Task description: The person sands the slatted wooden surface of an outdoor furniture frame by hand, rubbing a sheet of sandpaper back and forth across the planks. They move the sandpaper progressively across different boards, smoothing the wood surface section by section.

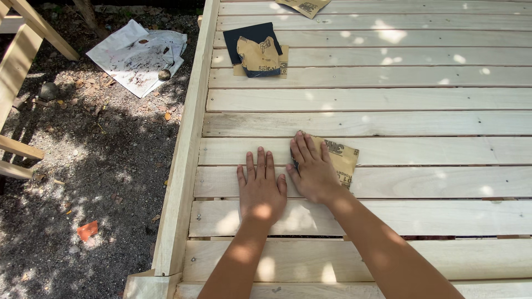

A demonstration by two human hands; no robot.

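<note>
Both hands lay low in the middle of the frame on a surface (388, 99) of pale wooden slats. The left hand (261, 188) rested flat on the bare wood, fingers straight and together, grasping nothing. Just to its right, the right hand (313, 169) pressed palm-down on a tan sheet of sandpaper (342, 158), fingers spread over its left part, not curled around it; the sheet's right edge stuck out from under the hand. The two hands were side by side, nearly touching. Toward the upper middle of the frame, well apart from the hands, a dark sheet and a tan folded sheet of sandpaper (258, 51) lay stacked on the slats. At the upper left, a crumpled white sack (138, 54) lay on the gravel ground (94, 166).
</note>
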